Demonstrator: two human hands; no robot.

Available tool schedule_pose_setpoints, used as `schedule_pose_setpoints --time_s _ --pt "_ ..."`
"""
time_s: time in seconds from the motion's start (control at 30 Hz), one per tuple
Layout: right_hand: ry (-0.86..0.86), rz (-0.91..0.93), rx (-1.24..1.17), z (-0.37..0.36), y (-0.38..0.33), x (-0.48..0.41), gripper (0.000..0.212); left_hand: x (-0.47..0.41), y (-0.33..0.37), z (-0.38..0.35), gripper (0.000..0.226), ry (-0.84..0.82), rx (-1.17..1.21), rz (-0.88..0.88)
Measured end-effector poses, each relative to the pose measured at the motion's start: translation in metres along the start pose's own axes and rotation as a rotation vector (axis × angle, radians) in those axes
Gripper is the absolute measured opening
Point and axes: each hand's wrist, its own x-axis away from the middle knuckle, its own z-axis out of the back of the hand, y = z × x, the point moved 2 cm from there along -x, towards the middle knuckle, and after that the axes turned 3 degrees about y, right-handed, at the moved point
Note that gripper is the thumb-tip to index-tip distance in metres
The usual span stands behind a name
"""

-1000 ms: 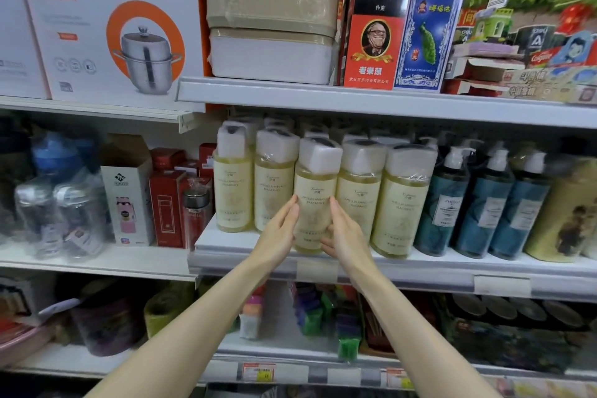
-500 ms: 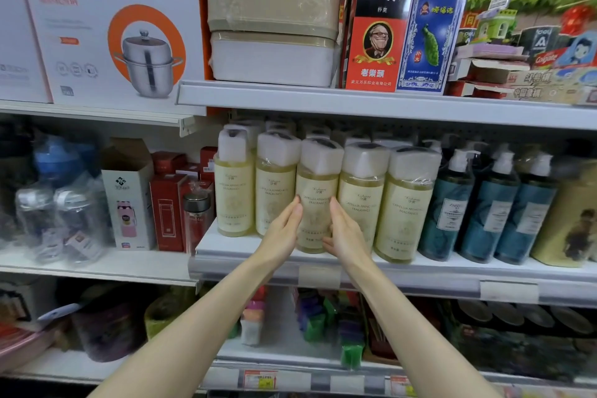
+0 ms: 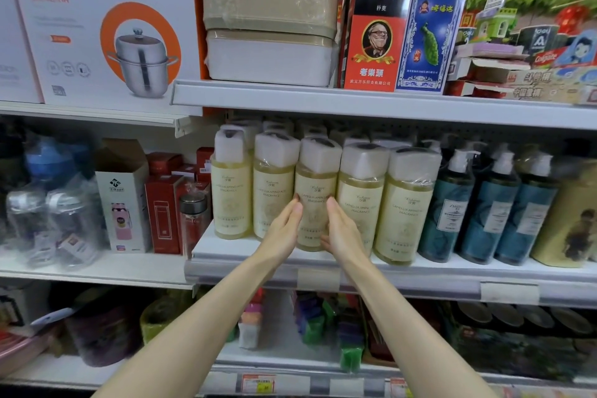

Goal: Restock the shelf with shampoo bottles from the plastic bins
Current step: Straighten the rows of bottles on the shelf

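At the centre of the frame, the left hand (image 3: 284, 231) and right hand (image 3: 343, 233) press flat, fingers straight, against either side of the middle shampoo bottle (image 3: 316, 179), which stands at the front edge of the shelf (image 3: 420, 281). With five alike across the front, restocking looks well advanced; no bins show.

A steamer-pot box (image 3: 106, 26) and stacked beige containers (image 3: 269, 3) sit up top, teal pump bottles (image 3: 487, 203) stand lower right.

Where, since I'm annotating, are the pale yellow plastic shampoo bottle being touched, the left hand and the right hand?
Pale yellow plastic shampoo bottle (image 3: 315, 191): head view, label.
Left hand (image 3: 284, 229): head view, back.
Right hand (image 3: 343, 233): head view, back.
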Motion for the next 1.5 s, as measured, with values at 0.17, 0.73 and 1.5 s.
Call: schedule_pose_setpoints --time_s 0.17,0.73,1.5 --pt "0.003 0.007 -0.017 0.002 0.002 -0.002 0.070 -0.003 0.000 0.003 0.051 -0.011 0.004 -0.002" --pt "0.015 -0.001 0.010 -0.006 0.002 0.000 0.087 -0.007 -0.003 0.003 0.052 -0.021 0.026 0.013" --pt "0.032 0.044 -0.095 0.018 -0.011 0.025 0.027 -0.003 0.000 -0.004 0.042 0.068 -0.031 -0.021"
